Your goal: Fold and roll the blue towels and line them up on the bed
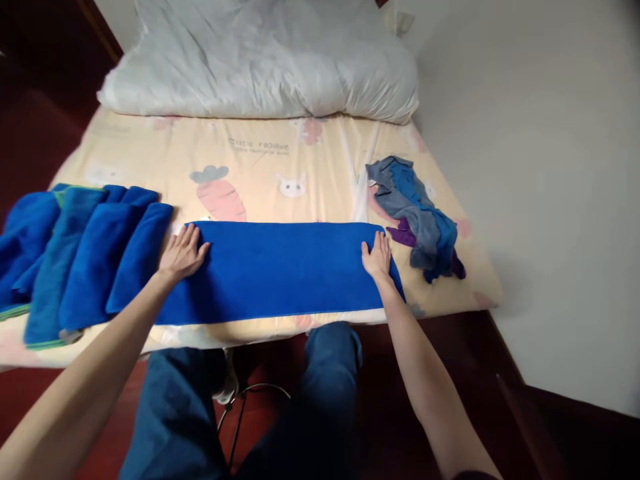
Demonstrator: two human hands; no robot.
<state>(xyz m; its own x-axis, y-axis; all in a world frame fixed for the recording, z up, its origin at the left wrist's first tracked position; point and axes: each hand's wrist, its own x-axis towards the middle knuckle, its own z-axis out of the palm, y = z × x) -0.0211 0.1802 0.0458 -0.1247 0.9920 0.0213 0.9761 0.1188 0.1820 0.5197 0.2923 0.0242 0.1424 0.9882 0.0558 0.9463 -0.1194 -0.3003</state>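
Observation:
A blue towel (280,270) lies flat and spread lengthwise along the near side of the bed. My left hand (184,253) rests palm down on its left end, with the fingers stretched out. On the right end, my right hand (377,255) presses flat near the far corner, its fingers extended. Just left of my left hand, several folded blue towels (103,257) lie overlapping in a row; one lighter blue towel (65,267) there has green edging. Beyond my right hand sits a crumpled heap of grey, blue and purple cloths (415,213).
The bed (260,173) has a pale yellow sheet with carrot and rabbit prints. A bulky light grey quilt (270,67) lies across its far end. A white wall (540,167) stands at the right. Below the bed's near edge, cables (240,407) trail on the dark red floor.

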